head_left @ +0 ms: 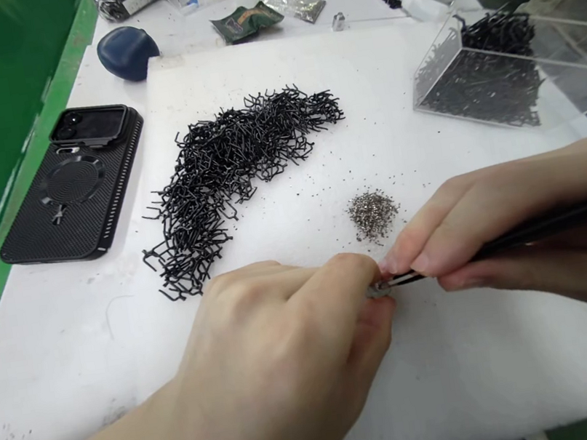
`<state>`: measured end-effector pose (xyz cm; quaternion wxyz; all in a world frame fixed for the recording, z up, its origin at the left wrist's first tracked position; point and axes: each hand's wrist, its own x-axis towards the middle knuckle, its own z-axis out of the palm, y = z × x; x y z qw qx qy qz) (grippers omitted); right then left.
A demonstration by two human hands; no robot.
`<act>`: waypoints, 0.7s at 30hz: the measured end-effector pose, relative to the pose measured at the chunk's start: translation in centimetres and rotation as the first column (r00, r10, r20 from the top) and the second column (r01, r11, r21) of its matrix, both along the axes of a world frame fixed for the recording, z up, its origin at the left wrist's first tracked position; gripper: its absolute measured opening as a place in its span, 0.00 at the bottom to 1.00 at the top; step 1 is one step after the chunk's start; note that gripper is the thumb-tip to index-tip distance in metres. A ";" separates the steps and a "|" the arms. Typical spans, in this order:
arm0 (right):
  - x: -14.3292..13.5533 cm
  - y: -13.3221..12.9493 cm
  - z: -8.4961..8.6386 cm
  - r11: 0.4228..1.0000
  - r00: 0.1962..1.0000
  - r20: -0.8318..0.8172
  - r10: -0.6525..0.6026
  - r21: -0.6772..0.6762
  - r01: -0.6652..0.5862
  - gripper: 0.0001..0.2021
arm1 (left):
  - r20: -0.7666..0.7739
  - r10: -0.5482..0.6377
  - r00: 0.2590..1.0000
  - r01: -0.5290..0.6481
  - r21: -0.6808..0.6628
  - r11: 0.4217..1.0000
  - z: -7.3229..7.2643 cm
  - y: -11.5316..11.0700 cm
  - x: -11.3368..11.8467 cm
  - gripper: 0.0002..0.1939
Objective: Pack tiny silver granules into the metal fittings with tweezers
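Note:
My left hand (pixel 294 337) is closed, pinching a small shiny piece (pixel 378 288) between thumb and forefinger; most of it is hidden. My right hand (pixel 470 223) grips dark tweezers (pixel 547 220), whose pale tip touches or nearly touches that piece. Just beyond my fingertips lies a little heap of tiny metallic grains (pixel 373 215), with stray grains around it. Farther back, a curved pile of short bent black pieces (pixel 238 147) spreads over the white work surface (pixel 294 227).
A black phone (pixel 72 183) lies at the left, with a dark blue rounded object (pixel 128 53) behind it. A clear bin of black pieces (pixel 482 78) stands at the right. Along the back are a green packet (pixel 246 22) and a small clear bag (pixel 295 3).

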<state>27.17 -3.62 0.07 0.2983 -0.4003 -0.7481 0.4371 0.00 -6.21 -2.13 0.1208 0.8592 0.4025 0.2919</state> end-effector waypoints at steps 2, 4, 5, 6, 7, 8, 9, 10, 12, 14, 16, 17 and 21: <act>0.4 0.0 -0.3 0.999 0.999 -0.004 0.034 0.014 -0.034 0.04 | -0.003 -0.002 1.000 0.002 0.006 1.000 -0.1 0.1 0.0 0.29; 0.7 0.0 -0.4 0.997 0.997 -0.011 0.074 0.021 -0.074 0.07 | 0.003 0.003 1.000 -0.003 0.015 1.000 -0.2 0.2 0.1 0.28; 0.7 0.1 -0.3 0.997 0.997 -0.015 0.079 0.018 -0.078 0.08 | 0.005 0.000 1.000 0.000 0.011 1.000 -0.3 0.3 0.1 0.27; 0.7 0.1 -0.2 0.999 0.998 -0.022 0.053 0.014 -0.052 0.07 | 0.010 -0.007 1.000 0.007 0.007 1.000 -0.3 0.4 0.2 0.26; 0.5 0.2 -0.1 0.999 0.999 -0.027 0.037 0.003 -0.037 0.07 | 0.015 -0.017 1.000 0.017 -0.001 1.000 -0.4 0.5 0.2 0.25; 0.4 0.2 0.1 1.000 0.999 -0.028 -0.020 -0.017 0.020 0.06 | 0.016 -0.024 1.000 0.024 -0.008 1.000 -0.4 0.5 0.3 0.24; 0.2 0.3 0.3 0.999 0.999 -0.041 -0.023 -0.026 0.022 0.05 | 0.017 -0.029 0.999 0.029 -0.011 1.000 -0.5 0.6 0.3 0.24; 0.1 0.4 0.4 0.999 0.999 -0.039 -0.002 -0.048 0.000 0.06 | 0.016 -0.030 0.999 0.031 -0.013 0.999 -0.5 0.6 0.3 0.25; 0.0 0.6 0.5 0.999 0.998 -0.051 0.029 -0.045 -0.031 0.08 | 0.011 -0.023 1.000 0.023 -0.011 1.000 -0.4 0.5 0.3 0.26; 0.2 0.6 0.3 0.999 0.998 -0.051 0.048 -0.010 -0.049 0.08 | 0.003 -0.016 1.000 0.016 -0.015 1.000 -0.4 0.4 0.2 0.27; 0.5 0.5 0.0 0.999 0.998 -0.042 0.051 0.009 -0.051 0.07 | 0.004 -0.013 1.000 0.013 -0.019 1.000 -0.3 0.3 0.1 0.26; 0.6 0.5 -0.1 0.999 0.998 -0.044 0.050 0.019 -0.049 0.08 | 0.014 -0.013 1.000 0.013 -0.012 1.000 -0.3 0.3 0.1 0.26; 0.9 0.4 -0.1 0.995 0.995 -0.020 0.098 0.028 -0.098 0.14 | 0.017 -0.026 1.000 0.026 -0.010 1.000 -0.2 0.2 0.0 0.25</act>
